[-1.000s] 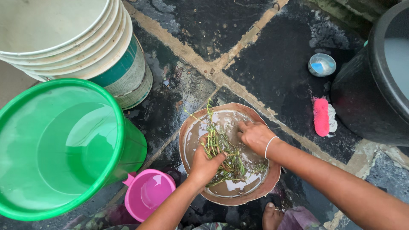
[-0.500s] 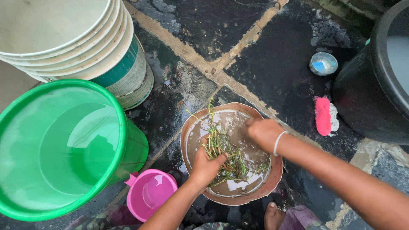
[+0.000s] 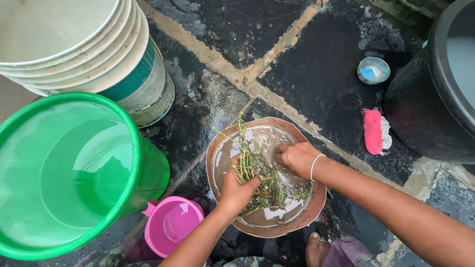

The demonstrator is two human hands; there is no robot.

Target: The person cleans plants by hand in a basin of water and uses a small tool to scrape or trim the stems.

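Far out to the left of both hands sits a big green bucket (image 3: 74,173), water inside, and above it a stack of pale buckets (image 3: 84,49) resting on the wet stone floor (image 3: 316,74). Just left of the left hand's wrist, a small pink mug (image 3: 170,225) stands tucked against the green bucket.

Now the action: the left hand (image 3: 236,190) is over the brown basin (image 3: 220,148), its grip closed around a bunch of green herb stems (image 3: 257,173). The stems fan upward past the fingers and trail down under the palm into the murky water. Some sprigs poke up over the basin's far rim.

Just right of that, the right hand (image 3: 297,158) comes in, a thin white bangle (image 3: 313,167) on the wrist. Its grip is curled together, knuckles up, pressing down at the right side of the same bunch; whether the fingers actually pinch a stem I cannot tell, they are tucked under. The two hands are close, the herbs between them, everything inside the basin.

Below the right forearm, a bare foot (image 3: 316,249) shows at the bottom edge.

Further right of the right hand, well apart, a pink scrub brush (image 3: 372,131) lies on the floor. Beyond it is a small round container (image 3: 373,70), then a large black tub (image 3: 435,99) at the edge.
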